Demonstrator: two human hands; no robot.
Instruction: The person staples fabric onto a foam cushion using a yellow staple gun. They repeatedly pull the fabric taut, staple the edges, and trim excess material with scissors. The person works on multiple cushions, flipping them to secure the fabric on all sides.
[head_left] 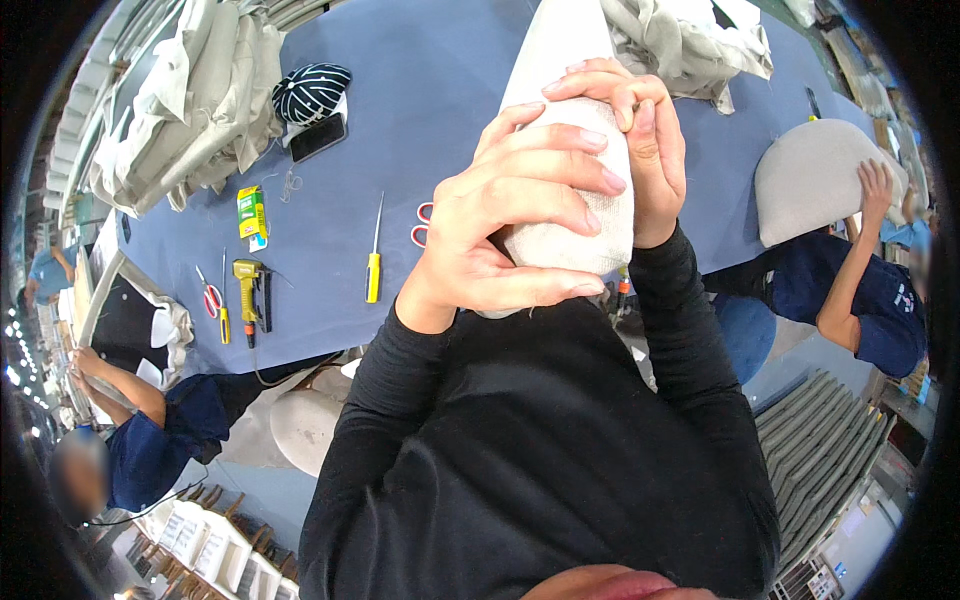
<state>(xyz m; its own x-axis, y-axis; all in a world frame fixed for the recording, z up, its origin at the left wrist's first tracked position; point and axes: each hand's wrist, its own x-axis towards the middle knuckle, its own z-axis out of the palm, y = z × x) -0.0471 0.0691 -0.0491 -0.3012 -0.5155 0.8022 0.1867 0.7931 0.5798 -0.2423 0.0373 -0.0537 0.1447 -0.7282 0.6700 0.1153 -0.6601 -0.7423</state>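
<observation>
Cloth piece (565, 215), off-white and coarse-woven, held raised above the near edge of the blue table (440, 90), close to the camera. Left hand (510, 215) wraps it from the left, fingers curled closed across its front. Right hand (640, 140) grips its top and right side, fingers bent over the upper edge. On the table behind: red scissors (422, 223) just left of the hands, yellow-handled awl (374, 255) farther left, yellow power tool (248, 290) near the left edge. Beige fabric heap (190, 90) at far left corner.
</observation>
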